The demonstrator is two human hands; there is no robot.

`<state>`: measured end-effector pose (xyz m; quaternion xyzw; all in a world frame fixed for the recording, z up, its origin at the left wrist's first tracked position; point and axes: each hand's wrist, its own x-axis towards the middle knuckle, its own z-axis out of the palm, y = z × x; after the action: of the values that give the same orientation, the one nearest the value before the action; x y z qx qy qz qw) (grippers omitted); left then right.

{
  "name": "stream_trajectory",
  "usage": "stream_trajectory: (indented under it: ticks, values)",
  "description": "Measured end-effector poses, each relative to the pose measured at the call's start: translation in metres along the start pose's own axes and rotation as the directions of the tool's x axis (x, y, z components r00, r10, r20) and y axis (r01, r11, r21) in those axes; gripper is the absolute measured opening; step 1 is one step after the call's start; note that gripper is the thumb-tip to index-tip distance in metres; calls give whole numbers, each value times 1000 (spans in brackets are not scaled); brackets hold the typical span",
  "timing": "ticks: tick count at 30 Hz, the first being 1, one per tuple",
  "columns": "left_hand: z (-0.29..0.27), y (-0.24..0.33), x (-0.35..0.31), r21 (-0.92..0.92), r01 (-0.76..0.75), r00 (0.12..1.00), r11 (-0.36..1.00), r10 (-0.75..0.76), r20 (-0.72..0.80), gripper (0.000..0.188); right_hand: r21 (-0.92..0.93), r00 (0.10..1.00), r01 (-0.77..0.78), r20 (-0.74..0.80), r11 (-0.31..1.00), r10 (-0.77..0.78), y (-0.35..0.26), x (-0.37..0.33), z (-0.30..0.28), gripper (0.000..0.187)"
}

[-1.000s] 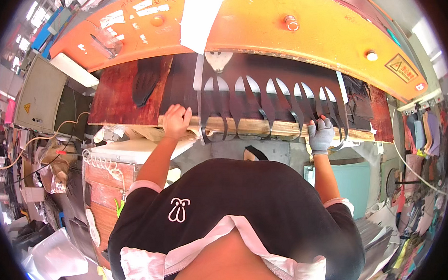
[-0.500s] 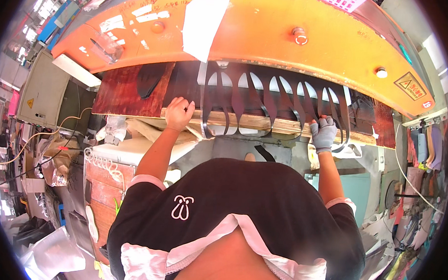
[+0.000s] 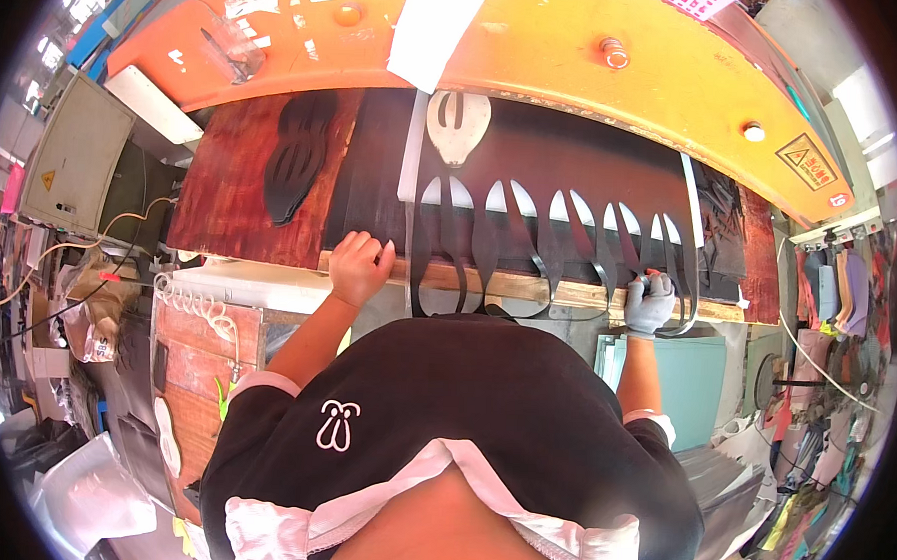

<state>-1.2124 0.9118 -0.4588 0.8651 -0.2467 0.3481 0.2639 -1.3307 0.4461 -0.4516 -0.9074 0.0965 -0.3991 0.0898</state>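
Note:
A dark sheet point(image 3: 564, 150) lies across the work board, its near margin cut into sole-shaped openings. Thin looped strips point(image 3: 424, 269) of it droop over the wooden front edge. Curled fingers of my bare left hand point(image 3: 359, 268) grip the sheet's near edge, left of the loops. My right hand point(image 3: 651, 304), in a grey fingerless glove, is closed on the sheet's edge by the rightmost loops. Towards the far side a pale, sole-shaped plate point(image 3: 457, 130) with two slots rests on the sheet. Black sole-shaped pieces point(image 3: 299, 158) lie on the reddish board to the left.
An orange machine beam point(image 3: 538, 54) spans the far side, with a red button point(image 3: 614, 53) and a white paper point(image 3: 439, 29) on it. Dark scraps point(image 3: 720, 207) lie at the right end. A coiled hose point(image 3: 195, 304) hangs at left; teal sheets point(image 3: 674, 380) stand below right.
The sheet and both hands have come nearer to me, along with the looped strips. More of the sheet and the whole pale plate now show below the beam. My view has shifted slightly.

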Motion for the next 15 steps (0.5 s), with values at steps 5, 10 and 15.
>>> stream_trajectory:
  ticks: [5,10,15]
  values:
    - [3,-4,2,16,-10,1000,1000,10,-5,30,18,999,40,-36,999,-40,-1,5,1,13]
    - [14,-11,-4,42,14,1000,999,-13,-19,29,19,998,33,-47,999,-32,1,5,13,14]
    - [25,-26,-9,22,33,999,999,-33,11,30,131,988,76,124,988,-93,12,21,1,33]
